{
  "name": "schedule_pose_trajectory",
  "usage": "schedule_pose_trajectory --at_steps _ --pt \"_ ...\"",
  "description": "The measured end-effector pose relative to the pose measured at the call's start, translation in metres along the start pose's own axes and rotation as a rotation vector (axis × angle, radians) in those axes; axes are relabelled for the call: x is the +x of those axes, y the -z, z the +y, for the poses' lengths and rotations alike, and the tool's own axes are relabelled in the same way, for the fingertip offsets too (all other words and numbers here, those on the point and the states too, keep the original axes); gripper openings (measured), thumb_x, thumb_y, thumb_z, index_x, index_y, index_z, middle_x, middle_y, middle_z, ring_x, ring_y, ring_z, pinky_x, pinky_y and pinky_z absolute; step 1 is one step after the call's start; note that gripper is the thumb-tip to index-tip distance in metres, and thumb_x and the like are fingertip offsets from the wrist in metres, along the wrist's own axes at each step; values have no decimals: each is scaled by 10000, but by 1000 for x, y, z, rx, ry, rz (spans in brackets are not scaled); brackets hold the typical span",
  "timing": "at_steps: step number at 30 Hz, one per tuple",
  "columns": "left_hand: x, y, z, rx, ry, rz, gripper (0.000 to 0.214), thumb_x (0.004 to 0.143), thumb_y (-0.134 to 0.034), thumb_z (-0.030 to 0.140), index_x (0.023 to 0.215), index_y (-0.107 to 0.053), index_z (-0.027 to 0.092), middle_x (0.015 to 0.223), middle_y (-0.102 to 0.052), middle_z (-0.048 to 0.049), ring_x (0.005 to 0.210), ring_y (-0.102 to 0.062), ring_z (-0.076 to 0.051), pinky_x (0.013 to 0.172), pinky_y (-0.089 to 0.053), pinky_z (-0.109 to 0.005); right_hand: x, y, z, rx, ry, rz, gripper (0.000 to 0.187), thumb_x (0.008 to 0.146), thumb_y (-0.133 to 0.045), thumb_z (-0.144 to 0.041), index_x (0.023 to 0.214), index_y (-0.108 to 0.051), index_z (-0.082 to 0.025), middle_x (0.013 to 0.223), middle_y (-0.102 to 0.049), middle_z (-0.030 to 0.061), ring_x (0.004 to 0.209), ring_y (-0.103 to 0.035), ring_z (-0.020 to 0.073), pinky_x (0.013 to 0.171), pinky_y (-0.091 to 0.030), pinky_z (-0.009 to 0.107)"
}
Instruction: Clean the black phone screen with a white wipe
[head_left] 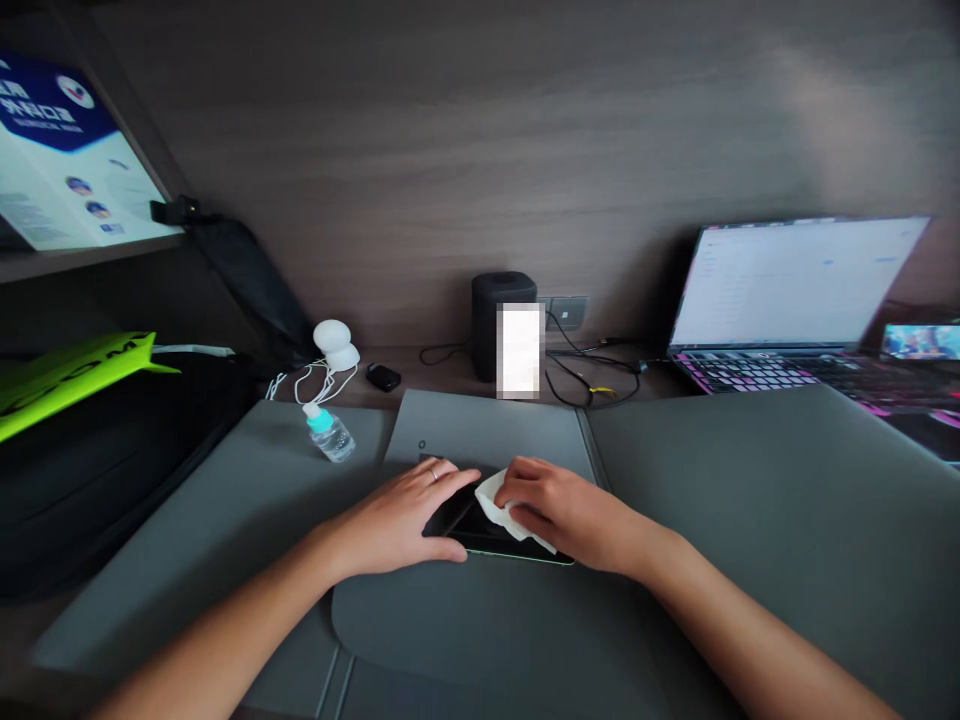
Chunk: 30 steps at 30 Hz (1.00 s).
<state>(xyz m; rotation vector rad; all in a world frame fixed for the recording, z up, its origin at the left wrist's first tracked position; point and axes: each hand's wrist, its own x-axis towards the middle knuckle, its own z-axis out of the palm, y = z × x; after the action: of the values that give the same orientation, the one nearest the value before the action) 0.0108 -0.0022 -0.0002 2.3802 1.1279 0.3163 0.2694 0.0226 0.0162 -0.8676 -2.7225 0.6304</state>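
Note:
A dark phone (480,535) with a green edge lies flat on a grey mat (465,620) in the middle of the desk. My left hand (409,515) rests on the phone's left side, fingers stretched flat over it, a ring on one finger. My right hand (559,510) presses a folded white wipe (499,505) against the phone's screen, fingers curled over the wipe. The right half of the phone is hidden under this hand.
A small clear spray bottle (328,432) lies at the left. Behind stand a black speaker (495,320), a white round gadget with cable (335,347) and a small black item (383,377). An open laptop (795,300) sits at the right; a black bag (97,470) at the left.

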Motion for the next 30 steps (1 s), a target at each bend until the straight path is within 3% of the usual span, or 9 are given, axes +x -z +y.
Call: schedule_pose_trajectory --at_steps 21,30 --pt "-1 -1 -2 16 -25 16 736 843 -699 382 1480 -338 314 1366 -502 -76 1288 -448 -313 1050 -415 -440 -2 0 5 68 -7 7 212 947 -525 -170 1117 -647 -204 1032 -562 82 898 -577 185 797 -472 317" --pt "-1 -4 -4 29 -15 15 734 841 -707 376 1475 -345 307 1410 -475 -78 1302 -440 -299 1072 -402 -437 1 2 3 37 123 -29 185 844 -551 -26 917 -651 -162 955 -588 72 939 -554 191 882 -448 336"
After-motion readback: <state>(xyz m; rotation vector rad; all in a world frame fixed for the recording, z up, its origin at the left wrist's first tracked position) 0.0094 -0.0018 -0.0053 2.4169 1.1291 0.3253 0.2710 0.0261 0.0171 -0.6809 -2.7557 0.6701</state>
